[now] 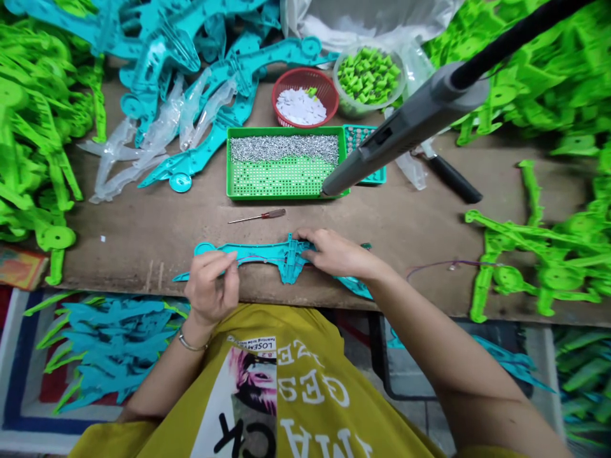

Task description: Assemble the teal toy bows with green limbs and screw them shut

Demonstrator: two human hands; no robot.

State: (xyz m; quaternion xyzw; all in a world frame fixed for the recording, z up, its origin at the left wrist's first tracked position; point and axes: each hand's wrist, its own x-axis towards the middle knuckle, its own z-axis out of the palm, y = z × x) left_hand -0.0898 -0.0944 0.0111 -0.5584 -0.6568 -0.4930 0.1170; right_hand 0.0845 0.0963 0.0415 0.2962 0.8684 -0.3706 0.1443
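Note:
A long turquoise plastic shell [258, 253] lies across the table edge in front of me, its ribbed inside facing up. My left hand [212, 283] is closed in a pinch over its left half, on a thin reddish-purple wire [252, 257] that runs along the shell toward its middle. My right hand [337, 254] grips the shell just right of its raised cross-piece, fingertips curled on it. That hand covers part of the right half. Beyond the shell lies a small screwdriver [260, 216] with a brown handle.
A green tray [229, 165] holds many small screws. Behind it stand a red basket [281, 117] with white pieces and a tub of green pieces [370, 73]. A grey electric screwdriver [396, 133] hangs in from upper right. Green parts [35, 127] and turquoise parts [191, 38] are piled around.

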